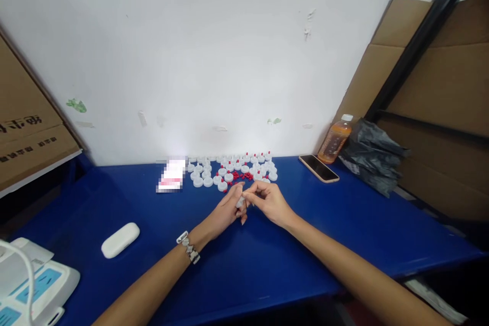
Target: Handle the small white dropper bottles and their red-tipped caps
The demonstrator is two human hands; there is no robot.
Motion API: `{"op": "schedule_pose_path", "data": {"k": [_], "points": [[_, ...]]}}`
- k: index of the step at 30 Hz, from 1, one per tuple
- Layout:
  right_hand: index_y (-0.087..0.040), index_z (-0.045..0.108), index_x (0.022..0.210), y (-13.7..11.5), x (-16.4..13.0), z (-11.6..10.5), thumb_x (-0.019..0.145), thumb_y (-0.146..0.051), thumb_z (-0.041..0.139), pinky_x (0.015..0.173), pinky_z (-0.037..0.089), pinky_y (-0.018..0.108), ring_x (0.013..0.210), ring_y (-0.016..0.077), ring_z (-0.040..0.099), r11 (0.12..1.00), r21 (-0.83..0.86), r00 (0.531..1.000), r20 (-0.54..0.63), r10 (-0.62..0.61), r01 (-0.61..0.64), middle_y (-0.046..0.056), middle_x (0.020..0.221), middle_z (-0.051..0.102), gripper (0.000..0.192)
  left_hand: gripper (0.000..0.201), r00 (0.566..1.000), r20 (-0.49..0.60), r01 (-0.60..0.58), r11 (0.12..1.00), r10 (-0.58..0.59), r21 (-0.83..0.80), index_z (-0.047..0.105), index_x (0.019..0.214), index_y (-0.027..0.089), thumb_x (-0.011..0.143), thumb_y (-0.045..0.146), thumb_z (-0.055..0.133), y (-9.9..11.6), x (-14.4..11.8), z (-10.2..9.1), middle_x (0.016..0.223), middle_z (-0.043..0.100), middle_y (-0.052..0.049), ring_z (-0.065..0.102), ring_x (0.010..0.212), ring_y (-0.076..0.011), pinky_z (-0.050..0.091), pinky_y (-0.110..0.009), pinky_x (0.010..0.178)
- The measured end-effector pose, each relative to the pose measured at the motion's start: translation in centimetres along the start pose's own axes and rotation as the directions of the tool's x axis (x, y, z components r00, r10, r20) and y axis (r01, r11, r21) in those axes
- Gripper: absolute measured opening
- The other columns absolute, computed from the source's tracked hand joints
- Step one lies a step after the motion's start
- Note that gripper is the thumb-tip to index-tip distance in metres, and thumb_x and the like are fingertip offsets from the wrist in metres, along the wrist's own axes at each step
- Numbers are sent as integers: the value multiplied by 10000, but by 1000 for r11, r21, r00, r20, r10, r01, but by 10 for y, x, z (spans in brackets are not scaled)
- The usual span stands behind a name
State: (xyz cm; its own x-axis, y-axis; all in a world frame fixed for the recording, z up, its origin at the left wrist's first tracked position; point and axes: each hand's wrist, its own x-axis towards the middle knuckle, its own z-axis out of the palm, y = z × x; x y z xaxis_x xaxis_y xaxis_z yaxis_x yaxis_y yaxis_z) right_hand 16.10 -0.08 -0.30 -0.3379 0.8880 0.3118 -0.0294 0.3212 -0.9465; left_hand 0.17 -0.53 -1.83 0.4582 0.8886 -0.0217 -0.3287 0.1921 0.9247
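My left hand (226,210) is closed around a small white cap (240,202), mostly covered by the fingers. Thumb and forefinger of my right hand (270,204) are pinched together at the top of that cap; whatever sits between them is too small to make out. Just beyond both hands lies a pile of tiny red tips (248,176). Several round white bottle caps (208,182) stand around the pile, some bearing a red tip on top, such as the capped one (222,186) near my left hand. Others on the left side show plain white tops.
On the blue table (171,285) are a white oval case (120,240), a white power strip (49,285), a phone (319,168), an orange drink bottle (334,141) and a dark plastic bag (376,155). A blurred bright panel (171,175) lies by the wall.
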Motion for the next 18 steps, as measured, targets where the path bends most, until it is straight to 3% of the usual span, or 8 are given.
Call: {"op": "schedule_pose_path", "data": {"k": [4, 7, 10, 18], "points": [[-174, 605, 744, 0, -3, 11, 827, -443, 691, 589, 554, 327, 571, 177, 676, 993, 95, 995, 81, 60, -67, 34, 697, 701, 295, 593, 999, -2, 34, 999, -34, 6, 491, 1285, 165, 847, 543, 621, 10, -1, 1, 692, 484, 40, 425, 533, -84, 403, -236, 504], [-192, 665, 914, 1, -6, 14, 844, -340, 671, 616, 539, 305, 596, 157, 660, 999, -38, 1000, 18, -5, 6, 2, 700, 671, 164, 445, 999, 43, 17, 998, -19, 66, 561, 1145, 164, 789, 386, 712, 14, -4, 2, 723, 503, 31, 424, 551, -71, 369, -219, 500], [-231, 623, 1089, 0, -8, 13, 812, -217, 672, 659, 507, 280, 616, 133, 612, 976, -193, 995, -10, -101, 97, -44, 665, 615, 281, 356, 997, 62, 34, 997, -39, 74, 566, 1063, 173, 757, 277, 714, 15, -5, 3, 727, 491, 36, 415, 568, -64, 352, -209, 512], [-232, 555, 1136, -5, -9, 13, 772, -114, 606, 655, 470, 256, 657, 127, 584, 920, -337, 980, 65, -190, 201, -38, 745, 614, 387, 151, 1000, 8, 26, 993, -27, 115, 530, 814, 149, 759, 236, 641, 15, -6, 6, 698, 453, 39, 383, 556, -50, 314, -198, 505]]}}
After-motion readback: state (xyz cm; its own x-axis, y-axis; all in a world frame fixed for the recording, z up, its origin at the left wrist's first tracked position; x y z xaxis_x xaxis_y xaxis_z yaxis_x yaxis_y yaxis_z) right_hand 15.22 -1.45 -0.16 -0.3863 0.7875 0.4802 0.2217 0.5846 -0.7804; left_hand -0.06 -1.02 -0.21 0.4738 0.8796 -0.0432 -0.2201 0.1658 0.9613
